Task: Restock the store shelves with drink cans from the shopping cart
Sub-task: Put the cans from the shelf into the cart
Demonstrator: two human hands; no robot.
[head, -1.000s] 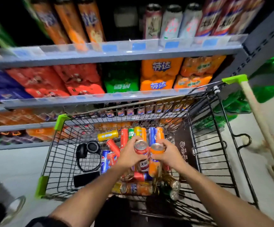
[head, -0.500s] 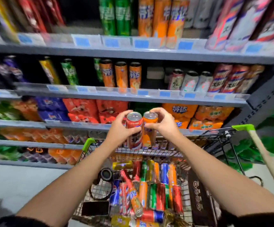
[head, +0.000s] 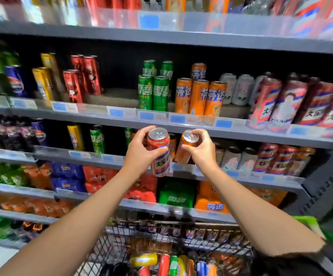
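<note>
Shelves (head: 181, 39) of grey metal fill the view, tiers lined with green, orange, red and pale cans behind clear price strips, and a wire shopping cart (head: 181, 246) of loose cans sits below at the bottom edge. Left hand (head: 141, 154) grips a red can (head: 159, 154) upright before the middle tier; right hand (head: 202, 151) grips an orange can (head: 185, 148), tilted, just beside it.

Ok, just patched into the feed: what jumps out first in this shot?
Two raised hands at centre frame: the left hand grips a red can, the right hand an orange can, both held up before the shelves. Behind them stand rows of green cans and orange cans. At the bottom edge, the cart holds more loose cans.
</note>
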